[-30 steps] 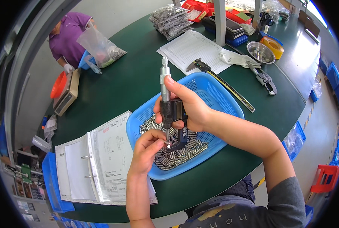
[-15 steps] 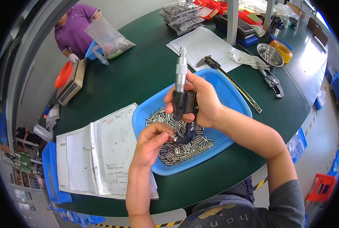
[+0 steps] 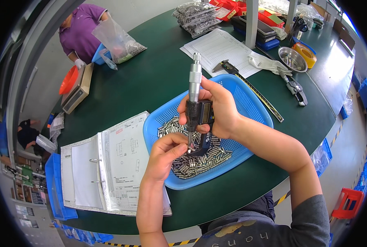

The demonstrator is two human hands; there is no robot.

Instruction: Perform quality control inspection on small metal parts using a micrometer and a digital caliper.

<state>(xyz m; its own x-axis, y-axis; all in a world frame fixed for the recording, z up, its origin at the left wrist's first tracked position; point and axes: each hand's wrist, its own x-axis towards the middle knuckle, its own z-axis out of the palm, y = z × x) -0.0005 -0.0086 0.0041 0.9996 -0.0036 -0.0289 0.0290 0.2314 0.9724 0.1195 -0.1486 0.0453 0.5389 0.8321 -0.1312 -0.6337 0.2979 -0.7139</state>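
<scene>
From the head camera, looking down, we see a blue perforated basket (image 3: 247,103) on a dark green table (image 3: 126,88); we take the basket as our clock's centre, twelve at the top. Small, silvery metal pins (image 3: 200,166) cover much of its floor. Above them our right hand (image 3: 220,109), its forearm reaching in from four o'clock, grips a digital micrometer (image 3: 194,108) held upright, thimble towards twelve. Our left hand (image 3: 162,158), coming from seven o'clock, pinches a small metal piece (image 3: 189,151) between thumb and forefinger at the micrometer's lower end; fingers hide most of it, so we cannot tell whether the measuring faces touch it. An open ring binder (image 3: 82,179) of drawings lies at eight o'clock, a caliper (image 3: 255,91) near two, paper sheets (image 3: 216,51) towards twelve. Farther out, at ten, stands a person in a purple shirt (image 3: 82,31).
</scene>
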